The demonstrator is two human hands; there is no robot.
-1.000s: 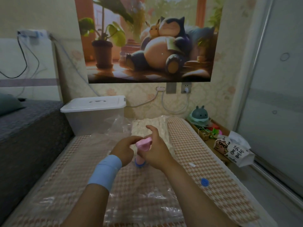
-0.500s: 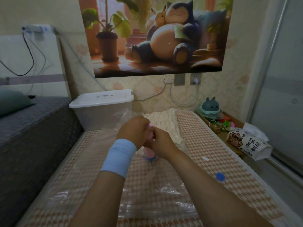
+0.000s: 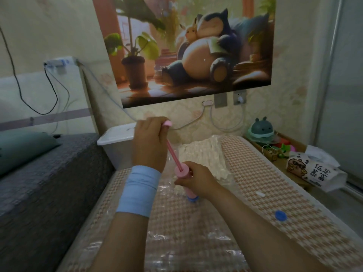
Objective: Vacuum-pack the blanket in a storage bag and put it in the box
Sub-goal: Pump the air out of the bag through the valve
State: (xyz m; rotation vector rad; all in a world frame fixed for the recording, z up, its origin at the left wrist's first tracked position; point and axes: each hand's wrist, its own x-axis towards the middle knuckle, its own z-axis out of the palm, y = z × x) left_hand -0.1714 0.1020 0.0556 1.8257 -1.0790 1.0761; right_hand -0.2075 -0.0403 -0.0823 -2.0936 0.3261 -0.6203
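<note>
The left hand [image 3: 150, 146] grips the pink pump's handle [image 3: 167, 123], rod drawn out, while the right hand [image 3: 197, 178] clasps the pump barrel [image 3: 183, 172] (upright on the valve). Under both hands lies the storage bag [image 3: 176, 240] holding the checked blanket [image 3: 253, 185]; the lidded box [image 3: 115, 137] stands beyond, against the wall.

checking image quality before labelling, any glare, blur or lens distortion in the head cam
Head view: wide-angle bend tilts the poster and walls; dim warm light; glare patches on the storage bag; left hand and pump fairly sharp, edges softer.
</note>
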